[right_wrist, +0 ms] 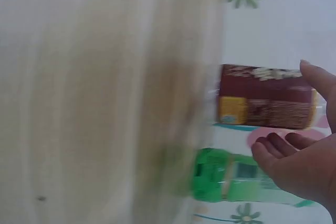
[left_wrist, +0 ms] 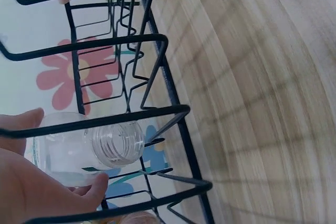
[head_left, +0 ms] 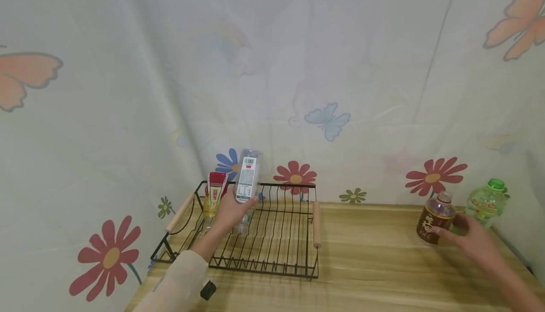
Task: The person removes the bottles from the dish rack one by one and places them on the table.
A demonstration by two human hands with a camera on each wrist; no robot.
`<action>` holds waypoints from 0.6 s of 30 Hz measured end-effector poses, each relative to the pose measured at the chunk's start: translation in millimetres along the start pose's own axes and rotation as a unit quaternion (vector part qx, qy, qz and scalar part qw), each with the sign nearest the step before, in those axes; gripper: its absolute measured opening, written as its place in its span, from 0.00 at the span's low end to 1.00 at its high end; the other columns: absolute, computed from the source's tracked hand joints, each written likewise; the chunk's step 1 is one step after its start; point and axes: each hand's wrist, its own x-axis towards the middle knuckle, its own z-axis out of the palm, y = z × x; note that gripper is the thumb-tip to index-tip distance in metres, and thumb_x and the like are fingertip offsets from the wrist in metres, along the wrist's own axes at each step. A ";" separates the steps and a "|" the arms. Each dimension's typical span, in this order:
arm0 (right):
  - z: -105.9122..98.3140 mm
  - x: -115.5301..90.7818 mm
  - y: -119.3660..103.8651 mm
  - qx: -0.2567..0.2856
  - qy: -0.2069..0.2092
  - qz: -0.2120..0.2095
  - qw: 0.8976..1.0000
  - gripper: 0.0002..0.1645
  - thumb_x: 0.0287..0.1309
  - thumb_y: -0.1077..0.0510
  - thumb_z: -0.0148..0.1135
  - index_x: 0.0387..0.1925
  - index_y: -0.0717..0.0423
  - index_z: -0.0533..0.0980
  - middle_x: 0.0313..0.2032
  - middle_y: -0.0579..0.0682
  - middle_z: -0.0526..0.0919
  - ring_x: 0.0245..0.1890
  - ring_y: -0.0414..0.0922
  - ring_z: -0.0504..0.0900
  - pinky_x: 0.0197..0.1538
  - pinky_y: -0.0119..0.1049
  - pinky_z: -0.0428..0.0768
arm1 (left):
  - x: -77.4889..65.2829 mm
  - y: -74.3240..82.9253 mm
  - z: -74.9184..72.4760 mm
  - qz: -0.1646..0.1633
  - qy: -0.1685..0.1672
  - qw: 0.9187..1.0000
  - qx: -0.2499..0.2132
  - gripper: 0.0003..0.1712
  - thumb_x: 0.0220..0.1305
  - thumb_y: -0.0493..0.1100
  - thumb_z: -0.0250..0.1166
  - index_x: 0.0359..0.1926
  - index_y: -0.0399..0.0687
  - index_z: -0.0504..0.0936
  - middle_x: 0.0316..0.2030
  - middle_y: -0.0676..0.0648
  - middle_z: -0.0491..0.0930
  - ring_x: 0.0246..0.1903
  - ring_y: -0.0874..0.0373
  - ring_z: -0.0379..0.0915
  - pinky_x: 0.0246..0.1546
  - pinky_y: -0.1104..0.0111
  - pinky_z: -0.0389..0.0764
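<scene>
My left hand [head_left: 233,210] grips a clear plastic bottle [head_left: 248,177] with a white label, held neck down in a black wire dish rack [head_left: 294,270]. In the left wrist view, the bottle's open threaded neck [left_wrist: 123,142] points toward the rack's bottom wires. Beside it in the rack leans a bottle with a red and gold label [head_left: 216,191]. On the right, my right hand [head_left: 474,241] is spread beside an uncapped bottle with a brown label [head_left: 431,224]. In the right wrist view, thumb and fingers stand apart around the brown-labelled bottle [right_wrist: 268,98], not visibly closed on it.
A green bottle with a green cap [head_left: 485,203] stands behind the right hand. The rack has wooden handles [head_left: 316,224] at both ends. A small black object [head_left: 208,290] lies near the left forearm. A flower-printed curtain [head_left: 366,89] backs the wooden table [head_left: 366,264].
</scene>
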 end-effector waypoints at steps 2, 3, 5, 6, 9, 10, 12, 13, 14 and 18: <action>-7.0 -2.4 -8.0 0.000 -0.003 0.003 1.000 0.60 0.73 0.36 0.63 0.73 0.84 0.50 0.67 0.88 0.57 0.65 0.84 0.63 0.59 0.78 0.69 | -1.2 2.9 -2.0 0.007 0.004 1.000 -0.002 0.44 0.66 0.59 0.75 0.72 0.40 0.69 0.58 0.38 0.81 0.49 0.46 0.83 0.49 0.52 0.86; -10.9 -3.8 -12.7 0.004 -0.006 0.004 1.000 0.61 0.74 0.36 0.62 0.74 0.84 0.48 0.68 0.89 0.56 0.65 0.84 0.62 0.59 0.77 0.70 | -1.9 4.6 -2.9 0.009 0.006 1.000 -0.004 0.44 0.65 0.59 0.76 0.72 0.41 0.69 0.58 0.39 0.81 0.49 0.46 0.83 0.49 0.52 0.86; -17.7 -6.6 -22.8 0.007 -0.008 0.005 1.000 0.62 0.74 0.36 0.61 0.75 0.84 0.46 0.68 0.89 0.54 0.65 0.85 0.61 0.59 0.77 0.71 | -5.3 7.3 -6.0 0.014 0.007 1.000 -0.006 0.45 0.65 0.58 0.76 0.72 0.41 0.68 0.58 0.40 0.80 0.50 0.46 0.83 0.50 0.52 0.86; -21.0 -8.3 -28.0 0.005 -0.006 0.006 1.000 0.62 0.75 0.35 0.61 0.75 0.84 0.45 0.68 0.89 0.54 0.65 0.85 0.61 0.59 0.76 0.72 | -6.7 8.8 -7.5 0.018 0.006 1.000 -0.009 0.45 0.64 0.58 0.77 0.72 0.41 0.68 0.58 0.40 0.80 0.51 0.46 0.82 0.51 0.52 0.86; -28.3 -13.3 -41.4 -0.009 0.010 0.004 1.000 0.63 0.75 0.35 0.59 0.74 0.86 0.43 0.68 0.89 0.54 0.64 0.85 0.62 0.58 0.75 0.74 | -12.0 16.2 -11.5 0.029 0.003 1.000 -0.007 0.50 0.62 0.58 0.79 0.75 0.43 0.66 0.61 0.40 0.79 0.52 0.46 0.82 0.51 0.53 0.86; -30.1 -14.4 -44.6 -0.013 0.016 0.003 1.000 0.63 0.75 0.35 0.59 0.74 0.86 0.43 0.68 0.89 0.54 0.64 0.85 0.63 0.58 0.75 0.74 | -13.8 18.9 -12.3 0.033 0.002 0.999 -0.003 0.52 0.61 0.60 0.79 0.76 0.44 0.65 0.61 0.41 0.79 0.52 0.46 0.82 0.51 0.53 0.87; -32.7 -16.1 -48.9 -0.021 0.032 -0.001 0.999 0.62 0.75 0.35 0.59 0.74 0.85 0.44 0.68 0.89 0.55 0.62 0.85 0.64 0.57 0.74 0.75 | -17.1 24.8 -12.9 0.041 0.002 0.999 0.014 0.56 0.58 0.64 0.79 0.78 0.46 0.64 0.62 0.42 0.78 0.52 0.47 0.82 0.49 0.54 0.87; -33.5 -16.5 -50.3 -0.021 0.037 -0.004 0.999 0.62 0.75 0.36 0.60 0.74 0.85 0.44 0.67 0.89 0.55 0.62 0.86 0.64 0.57 0.75 0.74 | -19.1 27.9 -12.8 0.046 0.002 0.999 0.025 0.58 0.57 0.66 0.79 0.78 0.47 0.64 0.62 0.43 0.78 0.52 0.47 0.82 0.48 0.54 0.87; -34.2 -16.9 -51.6 -0.018 0.041 -0.006 0.999 0.62 0.75 0.36 0.60 0.75 0.85 0.44 0.67 0.89 0.55 0.62 0.86 0.64 0.57 0.75 0.74 | -20.9 30.4 -12.3 0.052 0.002 0.998 0.030 0.59 0.56 0.67 0.79 0.79 0.47 0.63 0.62 0.43 0.78 0.53 0.48 0.82 0.49 0.53 0.87; -35.3 -20.8 -58.4 -0.005 0.057 -0.030 0.998 0.60 0.75 0.37 0.61 0.76 0.82 0.46 0.69 0.88 0.56 0.62 0.85 0.64 0.56 0.76 0.72 | -28.2 41.6 -9.5 0.085 -0.006 0.996 0.031 0.60 0.54 0.68 0.80 0.79 0.49 0.63 0.62 0.46 0.77 0.54 0.50 0.81 0.51 0.52 0.86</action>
